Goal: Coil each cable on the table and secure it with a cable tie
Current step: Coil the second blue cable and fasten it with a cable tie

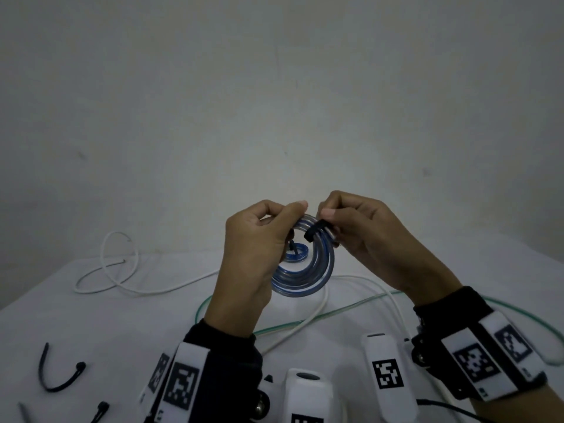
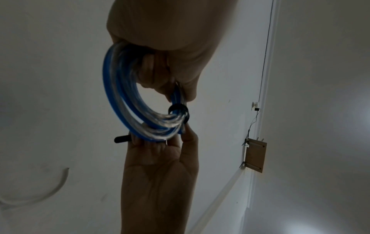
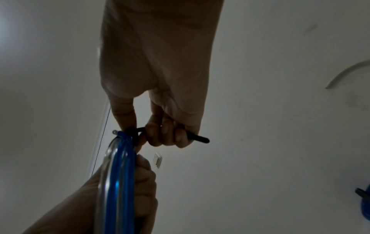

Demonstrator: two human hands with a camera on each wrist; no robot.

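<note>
L hand (image 1: 256, 239) + R hand (image 1: 360, 236) raised, fingers curled.

Tie (image 1: 314, 229) fastening: hidden behind right hand (image 1: 363, 236) fingers.
Spare ties (image 1: 58, 372): lowest ones cut off by bottom edge.
Green cable (image 1: 305, 319): partly hidden under wrists.

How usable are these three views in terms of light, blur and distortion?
Head view: dim, wide-angle bend at the table edge, blue cable coil sharp. Left wrist view: dark, coil strands smeared near the black cable tie. Right wrist view: underexposed, right hand soft, coil edge blurred.
</note>
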